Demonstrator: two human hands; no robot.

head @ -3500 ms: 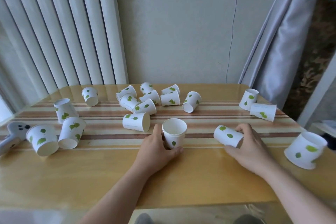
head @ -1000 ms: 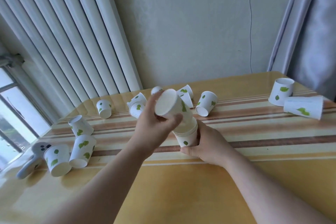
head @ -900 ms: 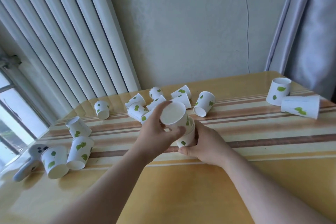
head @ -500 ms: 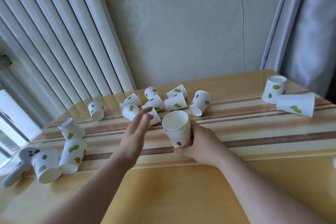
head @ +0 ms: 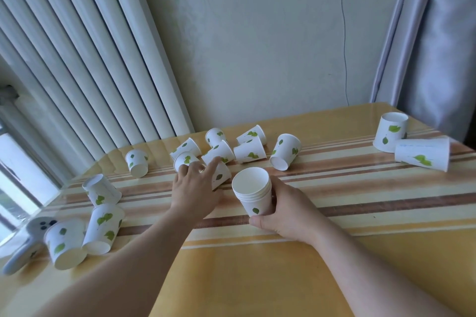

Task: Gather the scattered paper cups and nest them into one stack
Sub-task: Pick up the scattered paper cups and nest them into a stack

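White paper cups with green leaf prints lie scattered over a striped yellow table (head: 270, 278). My right hand (head: 288, 211) grips an upright stack of nested cups (head: 253, 193) near the table's middle. My left hand (head: 194, 188) is just left of the stack, fingers spread, resting over a tipped cup (head: 221, 175); whether it grips that cup is unclear. A cluster of several tipped cups (head: 247, 153) lies behind it. Two cups (head: 422, 153) sit at the far right, and several more cups (head: 103, 226) lie at the left.
A grey and white handheld device (head: 25, 244) lies at the table's left edge beside the cups. A radiator (head: 90, 59) stands behind the table on the left, and a curtain (head: 438, 33) hangs at the right. The table's near part shows bare yellow surface.
My left hand set a cup into the stack, let go, and moved left and forward onto a tipped cup. My right hand kept holding the stack in place.
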